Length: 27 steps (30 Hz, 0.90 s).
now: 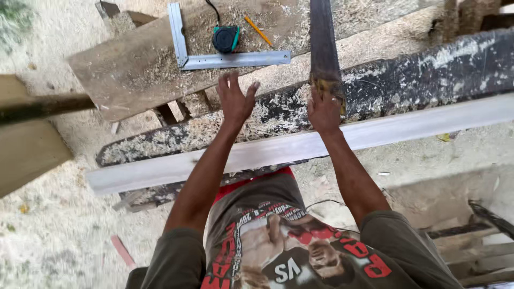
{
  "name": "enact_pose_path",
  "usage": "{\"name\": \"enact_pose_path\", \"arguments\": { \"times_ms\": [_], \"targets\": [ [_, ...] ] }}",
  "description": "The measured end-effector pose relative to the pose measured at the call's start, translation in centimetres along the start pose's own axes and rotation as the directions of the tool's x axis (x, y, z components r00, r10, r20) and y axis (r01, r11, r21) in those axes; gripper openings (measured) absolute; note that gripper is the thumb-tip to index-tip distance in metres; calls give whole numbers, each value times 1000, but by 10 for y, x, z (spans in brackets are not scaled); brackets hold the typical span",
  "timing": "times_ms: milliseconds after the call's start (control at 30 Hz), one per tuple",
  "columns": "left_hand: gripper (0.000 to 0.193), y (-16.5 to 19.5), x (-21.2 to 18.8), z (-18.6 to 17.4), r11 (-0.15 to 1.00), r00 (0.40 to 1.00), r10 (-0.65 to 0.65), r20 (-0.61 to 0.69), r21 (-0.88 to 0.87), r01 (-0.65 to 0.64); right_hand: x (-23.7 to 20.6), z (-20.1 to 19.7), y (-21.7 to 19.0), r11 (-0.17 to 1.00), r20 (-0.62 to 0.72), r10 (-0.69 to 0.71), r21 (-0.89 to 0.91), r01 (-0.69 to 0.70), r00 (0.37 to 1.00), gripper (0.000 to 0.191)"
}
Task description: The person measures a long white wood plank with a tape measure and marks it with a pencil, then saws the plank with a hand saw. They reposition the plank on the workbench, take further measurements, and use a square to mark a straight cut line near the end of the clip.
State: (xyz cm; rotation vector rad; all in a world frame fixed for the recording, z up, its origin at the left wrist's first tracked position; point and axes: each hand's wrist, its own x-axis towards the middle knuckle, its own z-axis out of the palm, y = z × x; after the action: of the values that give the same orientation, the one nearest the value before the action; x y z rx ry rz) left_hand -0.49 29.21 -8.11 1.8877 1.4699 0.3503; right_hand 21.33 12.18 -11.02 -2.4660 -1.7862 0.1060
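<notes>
Our right hand (324,111) is closed around the yellowish handle of a handsaw (323,48), whose long dark blade runs away from us across the sawdust-covered bench; our left hand (234,99) is held wide, fingers spread and holding nothing, hovering just above the dark, dusty beam (407,80) and not clearly pressing on anything. The pale plank (321,143) lies across the work area just in front of our hands, running from lower left to upper right, and as far as we can see it is whole: we find no cut line or kerf in the stretch that shows. The saw blade does not rest on that plank; it lies beyond it, over the beam and the bench top. On the broad board (134,64) further back sit a metal square (184,51), a tape measure (225,38) and a yellow pencil (258,30), all lying apart from our hands. We judge that measuring and marking tools have been set aside and the saw taken up, while sawing of the pale plank has not begun; the thick sawdust about suggests other cuts already made here, though we cannot tell on which piece.
</notes>
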Motion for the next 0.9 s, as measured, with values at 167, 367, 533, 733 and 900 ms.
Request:
{"name": "enact_pose_path", "arguments": {
  "times_ms": [167,367,533,733,900],
  "targets": [
    [86,32,68,5,978,975,120,-186,190,-84,74,-5,-39,895,-117,69,446,-10,991,33],
    [82,40,119,4,952,997,-48,-61,300,64,182,2,-92,906,-76,57,424,-19,995,41],
    [70,21,123,-8,962,994,70,-81,268,-46,221,5,-107,979,-42,-5,202,13,999,34],
    [48,2,87,-30,863,985,-171,-13,-484,143,203,-6,-127,762,80,109,634,-135,991,29],
    [36,-39,29,-40,773,969,-194,151,-584,246,141,-13,-172,617,274,83,741,-265,958,20]
  ]
}}
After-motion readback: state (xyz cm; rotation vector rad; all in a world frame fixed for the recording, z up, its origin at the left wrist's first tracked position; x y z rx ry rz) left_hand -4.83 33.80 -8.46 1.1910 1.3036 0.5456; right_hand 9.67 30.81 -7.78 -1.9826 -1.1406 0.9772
